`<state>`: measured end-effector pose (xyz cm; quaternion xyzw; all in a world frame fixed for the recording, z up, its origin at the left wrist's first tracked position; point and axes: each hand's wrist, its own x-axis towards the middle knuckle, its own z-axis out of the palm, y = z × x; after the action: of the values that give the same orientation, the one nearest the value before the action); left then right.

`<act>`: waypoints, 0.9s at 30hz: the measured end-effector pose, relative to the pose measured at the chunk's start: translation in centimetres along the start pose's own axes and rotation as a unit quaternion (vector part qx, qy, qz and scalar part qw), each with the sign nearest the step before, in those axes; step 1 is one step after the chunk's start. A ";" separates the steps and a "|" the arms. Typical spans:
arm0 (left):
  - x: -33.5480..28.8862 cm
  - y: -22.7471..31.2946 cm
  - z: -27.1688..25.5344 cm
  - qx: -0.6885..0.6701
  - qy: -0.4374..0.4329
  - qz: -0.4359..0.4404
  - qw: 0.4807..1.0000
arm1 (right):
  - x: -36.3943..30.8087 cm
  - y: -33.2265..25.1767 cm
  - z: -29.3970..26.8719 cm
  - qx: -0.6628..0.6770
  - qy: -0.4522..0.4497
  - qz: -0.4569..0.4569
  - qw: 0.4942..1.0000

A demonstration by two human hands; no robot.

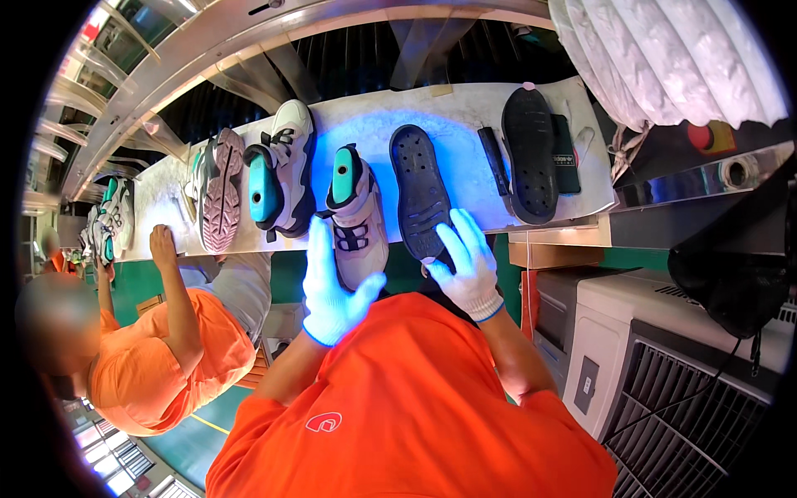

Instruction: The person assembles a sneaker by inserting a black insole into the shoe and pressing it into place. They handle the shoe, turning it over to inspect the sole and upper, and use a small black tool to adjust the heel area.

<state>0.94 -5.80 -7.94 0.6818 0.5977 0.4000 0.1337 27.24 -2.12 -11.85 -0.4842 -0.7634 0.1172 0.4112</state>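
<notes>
Beside a pale grey sneaker (357, 224) my left hand (330, 286), in a white glove tinted blue by the light, is held with thumb and fingers apart, and nothing is in it. That sneaker has dark straps and a teal insert in its opening. My right hand (471, 270), also gloved, is at the near end of a dark shoe sole (417, 178) with small holes. Its fingers lie over the sole's edge and the thumb is by the tip, pinching that end. Part of the tip is hidden by the hand.
Left along the bench (357, 116) are another upright sneaker (286, 170) and one showing its pink outsole (222, 191). A second dark sole (531, 158) lies right, between a black bar-shaped tool (493, 162) and a dark package (566, 153). A co-worker (170, 349) in orange works at left.
</notes>
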 end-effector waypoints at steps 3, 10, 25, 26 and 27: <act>-1.5 -0.5 -1.1 0.080 -0.088 0.126 0.985 | -0.4 0.8 1.1 0.017 0.029 -0.005 0.999; 4.9 -1.8 -2.5 0.076 -0.008 0.339 0.938 | 1.8 0.8 0.5 -0.016 0.070 -0.093 0.993; 7.6 7.1 -5.5 -0.154 -0.078 -0.007 0.985 | 6.3 -10.4 -9.3 0.494 -0.007 0.221 0.841; 7.5 7.2 -5.2 -0.157 -0.068 -0.005 0.985 | 6.3 -10.3 -8.8 0.499 -0.027 0.230 0.835; 7.6 7.6 -4.8 -0.159 -0.057 0.000 0.986 | 6.4 -10.1 -8.2 0.505 -0.046 0.236 0.829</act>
<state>2.66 -2.09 3.15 0.6731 0.5180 0.4508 0.2745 25.62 -3.66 2.44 -0.3685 -0.4786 0.6014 0.5229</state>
